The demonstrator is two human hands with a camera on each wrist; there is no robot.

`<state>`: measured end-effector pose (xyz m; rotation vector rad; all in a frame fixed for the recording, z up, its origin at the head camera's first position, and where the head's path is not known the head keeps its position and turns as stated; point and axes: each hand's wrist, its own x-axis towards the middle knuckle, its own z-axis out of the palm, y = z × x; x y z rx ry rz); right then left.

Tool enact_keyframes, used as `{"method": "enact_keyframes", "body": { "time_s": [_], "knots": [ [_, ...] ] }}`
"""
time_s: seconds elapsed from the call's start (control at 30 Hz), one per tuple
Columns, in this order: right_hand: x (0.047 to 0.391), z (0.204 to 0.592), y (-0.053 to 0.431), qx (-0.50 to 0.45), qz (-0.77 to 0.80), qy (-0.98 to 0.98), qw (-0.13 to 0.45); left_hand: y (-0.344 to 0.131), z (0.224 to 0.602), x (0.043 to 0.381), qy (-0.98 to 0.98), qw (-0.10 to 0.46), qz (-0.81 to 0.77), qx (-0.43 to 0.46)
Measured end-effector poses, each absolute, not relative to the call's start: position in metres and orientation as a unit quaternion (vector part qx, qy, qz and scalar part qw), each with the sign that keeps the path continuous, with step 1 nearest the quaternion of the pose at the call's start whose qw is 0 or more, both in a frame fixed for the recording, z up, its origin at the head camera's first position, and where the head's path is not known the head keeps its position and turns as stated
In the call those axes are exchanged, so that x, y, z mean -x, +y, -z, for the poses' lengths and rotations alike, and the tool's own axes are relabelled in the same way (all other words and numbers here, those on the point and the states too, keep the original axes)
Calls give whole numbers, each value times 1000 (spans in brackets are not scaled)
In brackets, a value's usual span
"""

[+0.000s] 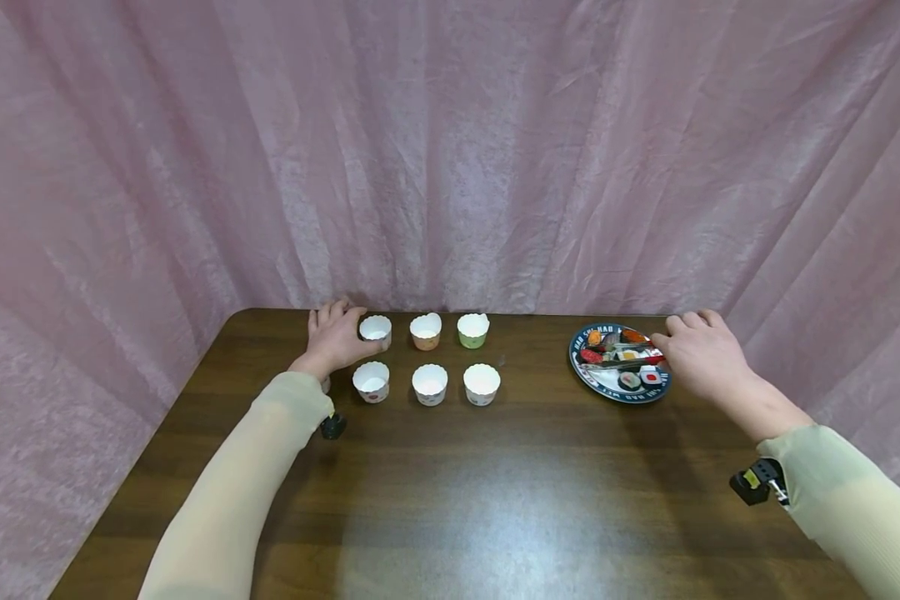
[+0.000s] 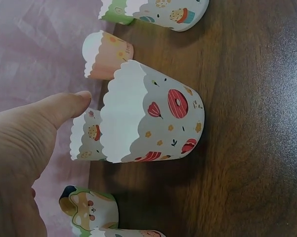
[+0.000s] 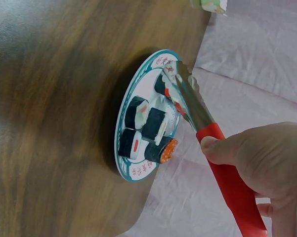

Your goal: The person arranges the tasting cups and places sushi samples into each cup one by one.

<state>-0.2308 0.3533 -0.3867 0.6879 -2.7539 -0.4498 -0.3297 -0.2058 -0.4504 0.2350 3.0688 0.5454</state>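
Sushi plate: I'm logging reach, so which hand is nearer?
Right. The right hand is at the right edge of the plate, holding tongs over it; the left hand is beside the paper cups, well to the plate's left.

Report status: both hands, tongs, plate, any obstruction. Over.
Left hand at back-row white cup, grip unclear. Right hand gripping red-handled tongs, tips over plate. Sushi on plate. Nothing seen blocking tongs.

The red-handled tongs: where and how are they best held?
Probably by the red handles, coming from the person's right, where the right hand holds them: the long handles point that way, away from the plate, while the metal ends reach over it and likely need to stay free for pinching.
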Motion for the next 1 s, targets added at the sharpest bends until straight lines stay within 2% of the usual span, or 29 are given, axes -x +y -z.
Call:
{"method": "enact_keyframes", "body": {
  "time_s": [0.47,0.67,1.0],
  "knots": [
    [235,383,356,-222,171,-957,81,-205,455,340,983,15,-168,-66],
    [232,384,358,-223,163,-957,85,-202,461,347,986,14,-157,-54],
    [227,386,362,-243,145,-950,134,-204,467,355,988,8,-151,-42]
  ]
}}
